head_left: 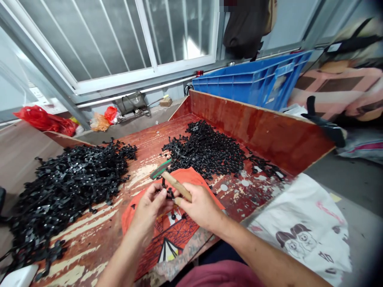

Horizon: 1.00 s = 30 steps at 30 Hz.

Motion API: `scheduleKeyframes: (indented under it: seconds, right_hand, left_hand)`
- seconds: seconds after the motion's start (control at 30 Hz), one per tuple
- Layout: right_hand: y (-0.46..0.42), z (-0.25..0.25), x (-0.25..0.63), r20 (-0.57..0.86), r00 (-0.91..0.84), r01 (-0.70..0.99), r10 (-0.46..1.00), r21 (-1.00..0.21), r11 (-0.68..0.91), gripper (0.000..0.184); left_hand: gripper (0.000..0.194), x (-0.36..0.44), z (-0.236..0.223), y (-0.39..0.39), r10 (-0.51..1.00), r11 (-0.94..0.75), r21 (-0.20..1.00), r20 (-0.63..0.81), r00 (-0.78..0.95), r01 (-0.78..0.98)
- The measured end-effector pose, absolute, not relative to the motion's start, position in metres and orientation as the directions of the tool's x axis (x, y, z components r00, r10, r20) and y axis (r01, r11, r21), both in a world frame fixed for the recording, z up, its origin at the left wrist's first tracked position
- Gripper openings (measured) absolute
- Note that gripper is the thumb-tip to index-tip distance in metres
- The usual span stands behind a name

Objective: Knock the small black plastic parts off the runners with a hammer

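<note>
My left hand [156, 200] pinches a small black plastic piece [163, 183] between thumb and fingers. Wrapped round the wooden handle of a hammer-like tool [176, 184] is my right hand [199, 203]. The tool's narrow dark head, edged in green, sits crosswise at the far end of the handle. Another black bit shows between the two hands, and which hand grips it I cannot tell. Both hands are close together over an orange printed cloth [191, 175], on which a few small black bits lie.
Heaps of black plastic pieces lie on the worn red tabletop [143, 169]: a left pile [80, 171] and a right pile [209, 151]. A raised wooden side board [257, 131] borders the right. Beyond it stands a blue crate [239, 85]. A white printed cloth [302, 223] hangs at front right.
</note>
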State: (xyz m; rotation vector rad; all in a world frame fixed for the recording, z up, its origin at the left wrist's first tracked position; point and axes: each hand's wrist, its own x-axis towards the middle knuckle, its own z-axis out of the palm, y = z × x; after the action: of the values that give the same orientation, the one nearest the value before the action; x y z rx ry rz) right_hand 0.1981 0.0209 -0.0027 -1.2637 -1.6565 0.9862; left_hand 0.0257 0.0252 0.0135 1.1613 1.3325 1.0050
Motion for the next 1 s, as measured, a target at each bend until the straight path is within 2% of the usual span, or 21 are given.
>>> scheduleKeyframes:
  seconds: [0.03, 0.1, 0.13, 0.17, 0.23, 0.3, 0.37, 0.47, 0.57, 0.77, 1.0]
  right_hand:
    - [0.023, -0.002, 0.201, 0.141, -0.165, 0.342, 0.976, -0.920, 0.191, 0.006]
    - [0.025, -0.001, 0.203, 0.136, -0.182, 0.338, 0.974, -0.921, 0.192, 0.006]
    - [0.025, -0.001, 0.203, 0.130, -0.203, 0.332, 0.970, -0.923, 0.193, 0.006]
    - [0.025, -0.001, 0.201, 0.124, -0.226, 0.325, 0.966, -0.926, 0.195, 0.006]
    - [0.023, -0.001, 0.195, 0.114, -0.262, 0.317, 0.958, -0.928, 0.197, 0.007]
    - [0.023, -0.002, 0.192, 0.111, -0.271, 0.328, 0.956, -0.923, 0.201, 0.008]
    - [0.025, -0.004, 0.197, 0.117, -0.261, 0.352, 0.958, -0.913, 0.207, 0.009]
    - [0.029, -0.011, 0.218, 0.127, -0.212, 0.410, 0.969, -0.889, 0.207, 0.018]
    - [0.029, -0.022, 0.245, 0.108, -0.145, 0.493, 0.984, -0.854, 0.166, 0.021]
    - [0.018, -0.046, 0.268, 0.027, -0.135, 0.603, 0.990, -0.791, 0.104, 0.018]
    - [0.017, -0.049, 0.266, 0.003, -0.129, 0.654, 0.992, -0.752, 0.087, 0.021]
  left_hand:
    - [0.036, 0.016, 0.016, 0.024, 0.990, 0.117, 0.943, -0.134, 0.035, 0.311]
    - [0.036, 0.001, 0.024, 0.023, 1.000, -0.011, 0.760, 0.020, -0.007, 0.650]
    - [0.036, -0.003, 0.027, 0.022, 0.996, -0.058, 0.684, 0.093, -0.008, 0.727]
    - [0.036, -0.005, 0.029, 0.022, 0.992, -0.096, 0.666, 0.127, 0.015, 0.739]
    - [0.034, -0.001, 0.030, 0.022, 0.990, -0.129, 0.797, 0.067, 0.126, 0.590]
    - [0.034, 0.006, 0.024, 0.023, 0.974, 0.000, 0.939, -0.078, 0.214, 0.343]
    - [0.036, 0.007, 0.015, 0.029, 0.968, 0.144, 0.969, -0.181, 0.176, 0.200]
    - [0.036, -0.004, 0.003, 0.046, 0.977, 0.189, 0.958, -0.206, 0.060, 0.216]
    - [0.033, -0.014, -0.004, 0.065, 0.982, 0.174, 0.946, -0.187, 0.024, 0.274]
    - [0.027, -0.005, -0.012, 0.087, 0.916, 0.354, 0.893, -0.391, 0.092, 0.278]
    - [0.030, 0.001, -0.029, 0.099, 0.872, 0.426, 0.865, -0.471, 0.134, 0.266]
